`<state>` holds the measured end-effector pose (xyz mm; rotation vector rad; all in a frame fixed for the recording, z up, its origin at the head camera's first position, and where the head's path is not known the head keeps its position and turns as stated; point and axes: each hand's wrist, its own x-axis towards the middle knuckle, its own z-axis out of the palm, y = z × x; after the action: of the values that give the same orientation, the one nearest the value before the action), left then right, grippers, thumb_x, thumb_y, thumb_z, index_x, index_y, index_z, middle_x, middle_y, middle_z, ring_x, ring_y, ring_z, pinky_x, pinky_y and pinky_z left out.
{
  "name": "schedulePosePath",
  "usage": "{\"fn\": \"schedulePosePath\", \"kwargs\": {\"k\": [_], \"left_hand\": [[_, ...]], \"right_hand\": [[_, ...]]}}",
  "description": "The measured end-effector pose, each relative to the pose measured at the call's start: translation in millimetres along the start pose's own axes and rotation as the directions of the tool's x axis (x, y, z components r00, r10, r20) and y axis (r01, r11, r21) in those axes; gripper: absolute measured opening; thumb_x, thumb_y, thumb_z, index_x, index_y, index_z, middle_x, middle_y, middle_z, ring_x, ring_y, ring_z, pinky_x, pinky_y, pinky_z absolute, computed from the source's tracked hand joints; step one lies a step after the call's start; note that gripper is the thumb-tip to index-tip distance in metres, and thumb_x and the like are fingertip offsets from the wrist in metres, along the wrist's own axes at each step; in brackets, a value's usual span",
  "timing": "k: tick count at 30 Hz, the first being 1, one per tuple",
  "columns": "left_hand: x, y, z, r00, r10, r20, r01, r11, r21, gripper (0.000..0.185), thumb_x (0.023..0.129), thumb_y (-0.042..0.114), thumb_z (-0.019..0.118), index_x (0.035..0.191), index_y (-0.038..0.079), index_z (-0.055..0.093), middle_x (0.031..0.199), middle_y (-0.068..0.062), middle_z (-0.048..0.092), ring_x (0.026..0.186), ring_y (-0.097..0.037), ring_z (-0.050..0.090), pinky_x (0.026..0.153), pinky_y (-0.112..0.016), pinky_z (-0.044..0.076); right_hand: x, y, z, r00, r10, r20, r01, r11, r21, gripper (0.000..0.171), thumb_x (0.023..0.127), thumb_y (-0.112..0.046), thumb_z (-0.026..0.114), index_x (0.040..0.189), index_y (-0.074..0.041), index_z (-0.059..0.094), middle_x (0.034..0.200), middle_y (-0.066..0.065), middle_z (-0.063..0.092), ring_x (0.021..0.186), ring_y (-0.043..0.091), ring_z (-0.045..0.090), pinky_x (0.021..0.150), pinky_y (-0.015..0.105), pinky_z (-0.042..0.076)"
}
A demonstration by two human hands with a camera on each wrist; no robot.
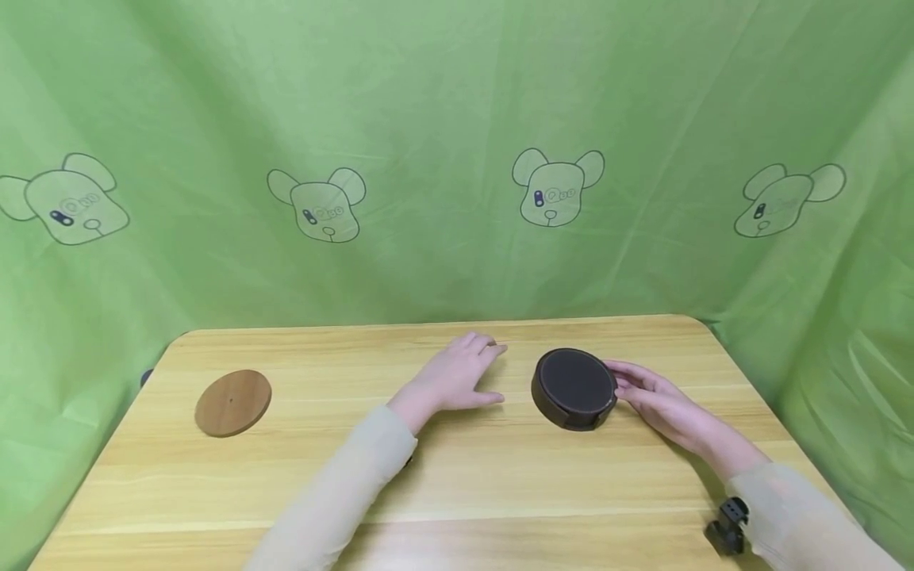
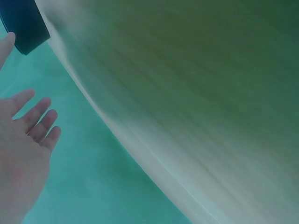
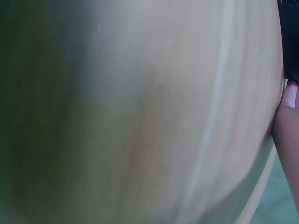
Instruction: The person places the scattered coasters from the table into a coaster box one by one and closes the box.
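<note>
A round black coaster holder (image 1: 553, 404) stands on the table, with a dark stitched coaster (image 1: 577, 381) on top. My right hand (image 1: 660, 404) is at the holder's right side, its fingertips and thumb against the edge; part of the fingers is hidden behind it. In the right wrist view the holder (image 3: 290, 42) shows only at the edge, right by the fingers. My left hand (image 1: 460, 373) is to the left of the holder, apart from it, palm toward it, with fingers and thumb spread and nothing held. The left wrist view shows those fingers (image 2: 39, 119) loosely extended.
A flat round wooden disc (image 1: 234, 403) with a small dark centre mark lies on the left part of the wooden table (image 1: 457, 492). Green curtains (image 1: 443, 262) with printed bear heads hang behind and at both sides. A black wrist device (image 1: 728, 525) sits at the right sleeve.
</note>
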<state>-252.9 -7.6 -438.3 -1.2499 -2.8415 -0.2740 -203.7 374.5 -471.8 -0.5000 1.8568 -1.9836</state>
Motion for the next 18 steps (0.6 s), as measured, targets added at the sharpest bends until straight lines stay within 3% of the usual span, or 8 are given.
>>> {"fn": "schedulePosePath", "kwargs": {"k": [10, 18], "left_hand": [[-26.5, -23.9, -2.0, 0.999, -0.034, 0.014, 0.034, 0.998, -0.048, 0.083, 0.097, 0.053, 0.072, 0.161, 0.008, 0.043, 0.16, -0.013, 0.049, 0.151, -0.031, 0.043, 0.129, -0.044, 0.034], [-53.9, -42.4, -5.3, 0.999, -0.039, 0.003, 0.039, 0.999, -0.036, 0.082, 0.096, 0.05, 0.073, 0.158, 0.004, 0.046, 0.157, -0.018, 0.051, 0.147, -0.035, 0.047, 0.127, -0.05, 0.037]], "right_hand": [[0.0, 1.5, -2.4, 1.0, 0.018, -0.008, -0.018, 1.0, -0.016, 0.044, 0.109, 0.003, 0.042, 0.146, -0.018, 0.05, 0.141, -0.012, 0.064, 0.128, -0.002, 0.061, 0.107, 0.012, 0.047], [0.2, 1.1, -1.7, 1.0, 0.017, -0.014, -0.017, 1.0, -0.021, 0.043, 0.11, 0.002, 0.042, 0.147, -0.016, 0.051, 0.142, -0.013, 0.063, 0.128, -0.002, 0.061, 0.107, 0.011, 0.047]]}}
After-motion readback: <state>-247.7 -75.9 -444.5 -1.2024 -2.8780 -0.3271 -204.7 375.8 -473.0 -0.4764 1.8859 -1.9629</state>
